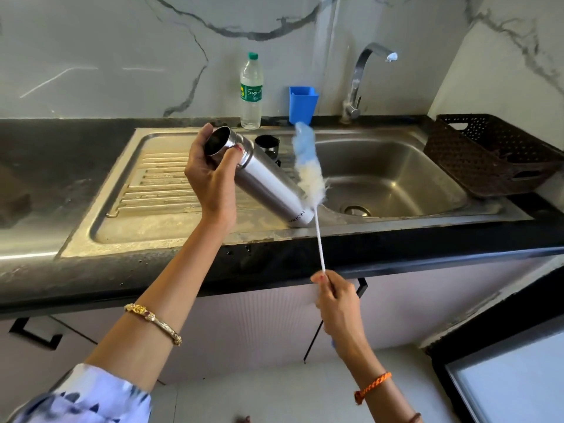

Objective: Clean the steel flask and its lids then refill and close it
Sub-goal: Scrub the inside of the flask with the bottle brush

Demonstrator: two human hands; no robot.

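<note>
Black stone counter (91,264) under a grey-veined marble wall, with a steel sink (384,175) and a stained ribbed drainboard (158,184) set into it. Left hand (210,175) curled round the neck of the steel flask (268,184), open mouth tilted up and to the left, base low over the sink's front rim (maker's name near the base reads upside down). Right hand (338,303) pinching the thin white handle of a bottle brush (308,169), its blue-and-white bristle head lying against the flask's outer side. Dark lid (268,144) standing on the drainboard behind the flask. At the back edge, a clear water bottle (251,93) with green cap, a blue plastic holder (302,105) and a curved tap (360,83). Brown perforated basket (494,154) right of the basin. Pale ribbed cupboard fronts below.
</note>
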